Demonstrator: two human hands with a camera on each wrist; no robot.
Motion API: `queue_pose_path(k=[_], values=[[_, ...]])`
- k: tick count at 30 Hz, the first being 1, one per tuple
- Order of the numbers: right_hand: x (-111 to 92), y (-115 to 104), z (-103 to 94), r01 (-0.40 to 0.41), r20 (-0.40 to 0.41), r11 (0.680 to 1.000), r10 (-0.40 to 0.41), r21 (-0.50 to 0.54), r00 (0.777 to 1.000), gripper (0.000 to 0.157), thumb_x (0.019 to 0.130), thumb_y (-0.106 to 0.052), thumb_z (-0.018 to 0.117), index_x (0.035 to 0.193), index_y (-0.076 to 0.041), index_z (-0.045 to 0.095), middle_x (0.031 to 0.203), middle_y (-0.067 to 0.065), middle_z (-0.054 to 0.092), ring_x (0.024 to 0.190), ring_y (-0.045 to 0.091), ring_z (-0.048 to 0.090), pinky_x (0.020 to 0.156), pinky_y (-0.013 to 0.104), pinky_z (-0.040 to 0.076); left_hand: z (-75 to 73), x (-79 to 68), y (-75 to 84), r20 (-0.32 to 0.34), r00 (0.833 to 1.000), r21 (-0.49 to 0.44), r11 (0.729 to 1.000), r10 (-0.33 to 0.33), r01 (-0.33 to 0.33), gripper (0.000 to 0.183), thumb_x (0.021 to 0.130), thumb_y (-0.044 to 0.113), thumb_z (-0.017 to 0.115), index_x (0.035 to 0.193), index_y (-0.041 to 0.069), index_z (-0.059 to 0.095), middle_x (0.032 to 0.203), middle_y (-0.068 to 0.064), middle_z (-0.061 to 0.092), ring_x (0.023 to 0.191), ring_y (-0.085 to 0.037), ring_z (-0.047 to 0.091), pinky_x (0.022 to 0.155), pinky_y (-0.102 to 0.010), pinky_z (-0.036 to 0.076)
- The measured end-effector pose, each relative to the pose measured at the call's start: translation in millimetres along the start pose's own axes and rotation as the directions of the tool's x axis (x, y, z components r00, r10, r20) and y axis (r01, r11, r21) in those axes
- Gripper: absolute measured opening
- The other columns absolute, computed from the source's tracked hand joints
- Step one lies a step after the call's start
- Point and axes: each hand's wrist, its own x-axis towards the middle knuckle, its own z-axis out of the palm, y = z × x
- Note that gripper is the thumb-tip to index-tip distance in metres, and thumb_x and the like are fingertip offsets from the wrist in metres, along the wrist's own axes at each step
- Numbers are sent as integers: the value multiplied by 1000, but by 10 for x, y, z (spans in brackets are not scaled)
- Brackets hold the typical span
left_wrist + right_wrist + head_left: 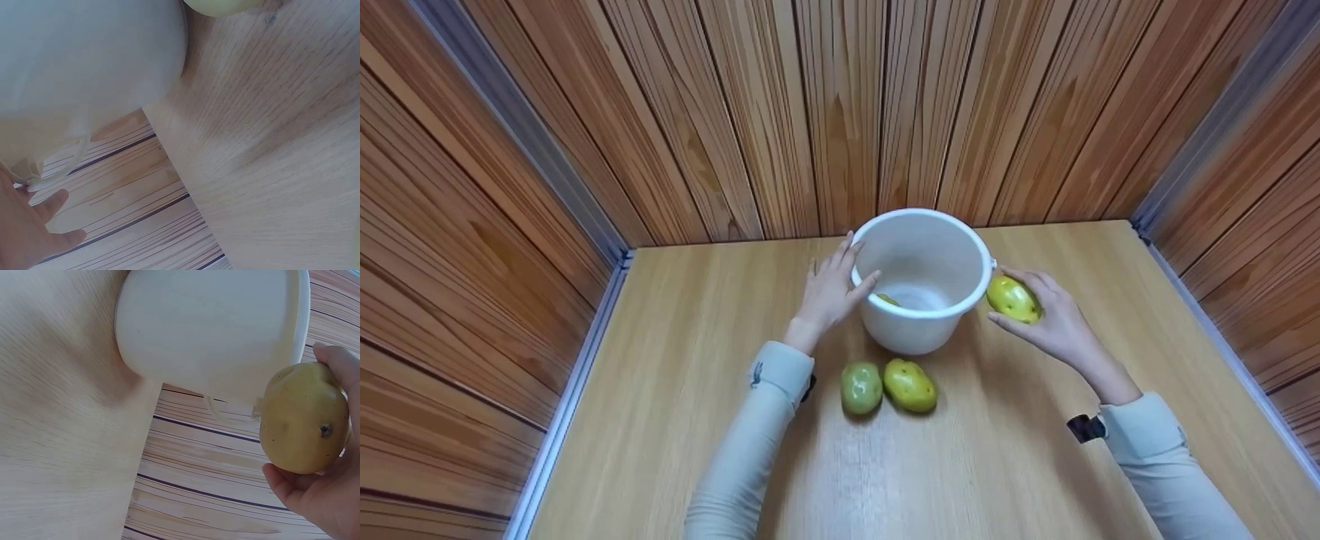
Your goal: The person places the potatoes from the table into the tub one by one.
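A white bucket (911,330) stands upright near the back of the table, with part of a yellow object (888,299) showing at its bottom. My left hand (834,289) is at the bucket's left rim, fingers spread and fairly straight, thumb reaching over the edge. In the left wrist view, the fingers (53,211) lie by the pale handle (76,163). Just right of the bucket, my right hand (1054,311) grips a yellow potato (1012,298) between thumb and fingers, held in the air. The right wrist view shows dark eyes on this potato (304,419).
In front of the bucket, a smooth green oval piece (861,388) and another yellow potato (910,385) lie side by side on the wooden table (675,375). Wood-panelled walls (840,112) enclose the back and both sides, with grey metal strips (577,397) along the edges.
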Motion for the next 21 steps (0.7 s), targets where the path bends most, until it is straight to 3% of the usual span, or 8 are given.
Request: queue_pose_path(k=[21], values=[[120, -105, -85, 32, -14, 999, -32, -13, 999, 68, 76, -37, 75, 133, -13, 49, 126, 12, 51, 107, 28, 53, 81, 49, 50, -6, 1, -3, -8, 1000, -5, 1000, 15, -15, 75, 87, 71, 27, 148, 28, 20, 157, 2, 10, 140, -27, 21, 110, -59, 5]])
